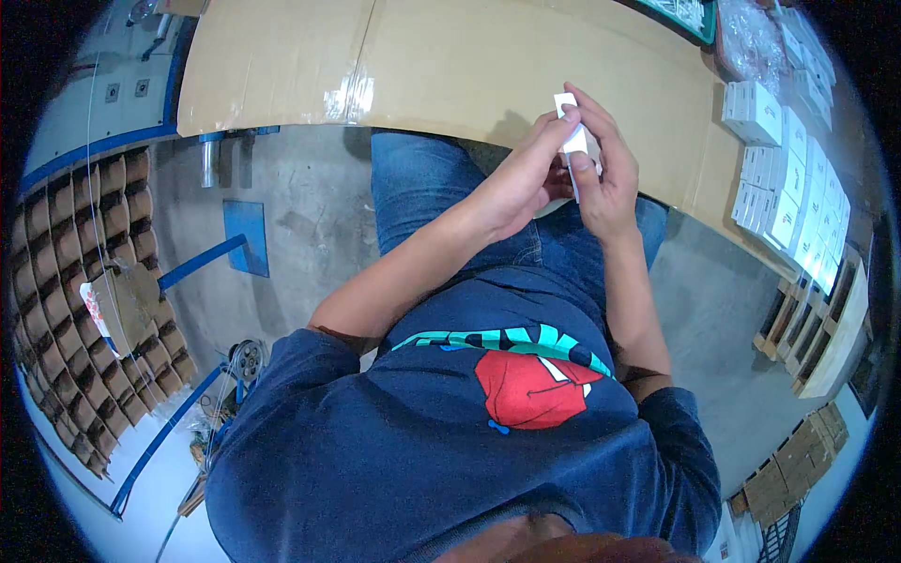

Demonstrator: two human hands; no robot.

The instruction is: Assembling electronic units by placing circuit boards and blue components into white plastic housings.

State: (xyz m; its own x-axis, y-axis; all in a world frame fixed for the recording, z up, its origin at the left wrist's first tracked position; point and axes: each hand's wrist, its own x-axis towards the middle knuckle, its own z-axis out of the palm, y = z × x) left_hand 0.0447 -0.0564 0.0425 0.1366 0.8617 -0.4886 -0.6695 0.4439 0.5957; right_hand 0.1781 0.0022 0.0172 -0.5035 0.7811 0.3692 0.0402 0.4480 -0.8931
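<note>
A small white box (pixel 576 143), seen narrow side up, is held between my two hands near the table's front edge. My left hand (pixel 519 186) grips it from the left, with the thumb laid along its upper end. My right hand (pixel 610 188) closes round it from the right, its thumb near the lower end and its fingers reaching up the far side. Part of the box is hidden behind my fingers and palms, so its full shape does not show.
A cardboard-covered table (pixel 469 61) spans the front. Stacked white boxes (pixel 793 183) line its right side, near clear plastic bags (pixel 748 42) and a green tray (pixel 699 28). A wooden pallet (pixel 818 324) stands below right; cardboard dividers (pixel 75 216) stand at the left.
</note>
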